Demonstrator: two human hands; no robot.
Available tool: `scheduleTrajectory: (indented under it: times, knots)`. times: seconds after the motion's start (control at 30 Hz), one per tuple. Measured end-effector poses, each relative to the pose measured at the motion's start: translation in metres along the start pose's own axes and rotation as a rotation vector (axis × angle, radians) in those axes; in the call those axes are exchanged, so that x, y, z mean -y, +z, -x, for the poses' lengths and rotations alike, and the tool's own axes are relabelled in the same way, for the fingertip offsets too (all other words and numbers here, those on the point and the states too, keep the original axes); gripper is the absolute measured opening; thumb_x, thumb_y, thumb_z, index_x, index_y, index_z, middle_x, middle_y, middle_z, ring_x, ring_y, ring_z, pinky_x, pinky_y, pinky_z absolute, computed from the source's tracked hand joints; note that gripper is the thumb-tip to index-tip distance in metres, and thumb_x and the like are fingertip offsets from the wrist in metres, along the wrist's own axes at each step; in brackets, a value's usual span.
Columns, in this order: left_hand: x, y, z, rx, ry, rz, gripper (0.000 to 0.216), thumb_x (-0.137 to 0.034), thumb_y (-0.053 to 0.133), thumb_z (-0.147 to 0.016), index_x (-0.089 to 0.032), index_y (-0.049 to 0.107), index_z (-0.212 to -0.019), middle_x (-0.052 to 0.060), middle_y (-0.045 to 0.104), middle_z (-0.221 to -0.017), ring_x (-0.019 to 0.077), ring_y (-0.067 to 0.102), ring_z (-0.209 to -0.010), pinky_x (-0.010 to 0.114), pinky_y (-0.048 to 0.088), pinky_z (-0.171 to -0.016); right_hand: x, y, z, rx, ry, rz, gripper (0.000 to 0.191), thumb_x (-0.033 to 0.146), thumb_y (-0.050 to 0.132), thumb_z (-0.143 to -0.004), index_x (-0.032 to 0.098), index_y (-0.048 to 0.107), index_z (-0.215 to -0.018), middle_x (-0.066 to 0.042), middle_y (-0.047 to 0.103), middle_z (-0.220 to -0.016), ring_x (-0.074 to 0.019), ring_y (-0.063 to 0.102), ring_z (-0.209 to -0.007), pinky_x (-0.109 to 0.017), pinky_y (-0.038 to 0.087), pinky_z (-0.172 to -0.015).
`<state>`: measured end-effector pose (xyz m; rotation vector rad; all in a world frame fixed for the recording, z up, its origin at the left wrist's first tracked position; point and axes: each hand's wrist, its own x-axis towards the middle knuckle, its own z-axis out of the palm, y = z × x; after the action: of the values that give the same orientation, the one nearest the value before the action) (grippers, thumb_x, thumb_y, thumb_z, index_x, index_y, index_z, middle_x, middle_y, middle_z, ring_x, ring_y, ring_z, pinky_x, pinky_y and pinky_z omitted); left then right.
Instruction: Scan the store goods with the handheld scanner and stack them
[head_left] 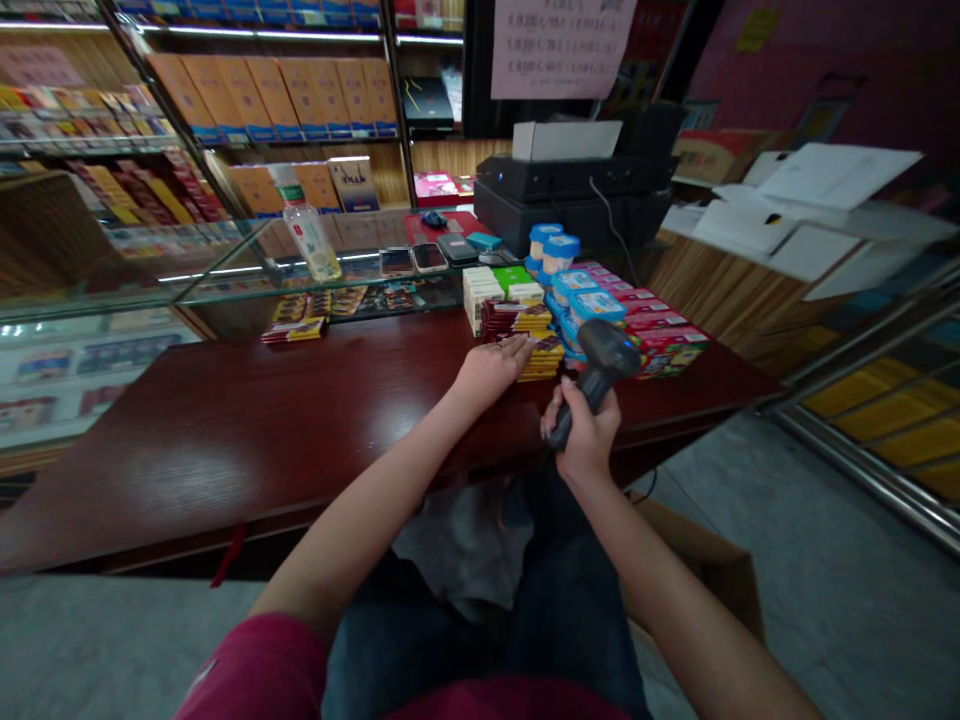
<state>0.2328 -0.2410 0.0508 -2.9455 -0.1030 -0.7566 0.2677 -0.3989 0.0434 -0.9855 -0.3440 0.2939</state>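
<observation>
My right hand (589, 430) is wrapped round the handle of a dark barcode scanner (609, 348), whose head tilts up over the edge of the counter. My left hand (491, 366) lies palm down with its fingers stretched over a stack of yellow and dark-red flat packets (544, 362). More dark-red packets (501, 316) sit just behind its fingers. White and green boxes (480, 295) stand behind those. To the right are blue-lidded tubs (592, 305) in stacks and a row of red and pink boxes (664, 325).
On the brown counter (360, 385), another packet pile (296, 318) lies at left. A clear bottle (309, 235) and phones (429, 258) rest on the glass case behind. A black machine (570, 185) stands at the back, and an open cardboard box (705, 555) on the floor at right.
</observation>
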Motion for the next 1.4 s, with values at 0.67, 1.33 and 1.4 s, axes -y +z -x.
scheduleTrajectory:
  times: [0.67, 1.33, 1.4]
  knots:
    - [0.299, -0.043, 0.215, 0.048, -0.871, -0.201, 0.037, -0.016, 0.05, -0.1, -0.021, 0.074, -0.128, 0.01, 0.069, -0.141, 0.0275, 0.057, -0.141, 0.049, 0.03, -0.129, -0.153, 0.209, -0.011, 0.911, 0.595, 0.092, 0.056, 0.043, 0.087, -0.071, 0.02, 0.06, -0.114, 0.008, 0.062, -0.061, -0.0075, 0.044, -0.034, -0.02, 0.035, -0.029]
    - [0.279, -0.018, 0.203, -0.829, -1.263, 0.919, 0.036, -0.028, 0.074, -0.089, -0.012, 0.078, -0.12, 0.009, 0.082, -0.101, 0.0232, 0.078, -0.087, 0.037, 0.063, -0.08, -0.15, 0.206, -0.003, 1.066, 0.5, 0.255, 0.041, 0.043, 0.079, -0.082, 0.021, 0.065, -0.113, 0.01, 0.055, -0.051, -0.0094, 0.044, -0.034, -0.022, 0.04, -0.033]
    - [0.279, -0.02, 0.204, -0.828, -1.248, 0.845, 0.035, -0.03, 0.075, -0.088, -0.012, 0.079, -0.117, 0.009, 0.082, -0.101, 0.0241, 0.078, -0.089, 0.038, 0.063, -0.083, -0.152, 0.205, -0.002, 1.056, 0.488, 0.235, 0.042, 0.043, 0.08, -0.082, 0.021, 0.064, -0.113, 0.009, 0.056, -0.051, -0.0096, 0.045, -0.034, -0.022, 0.04, -0.032]
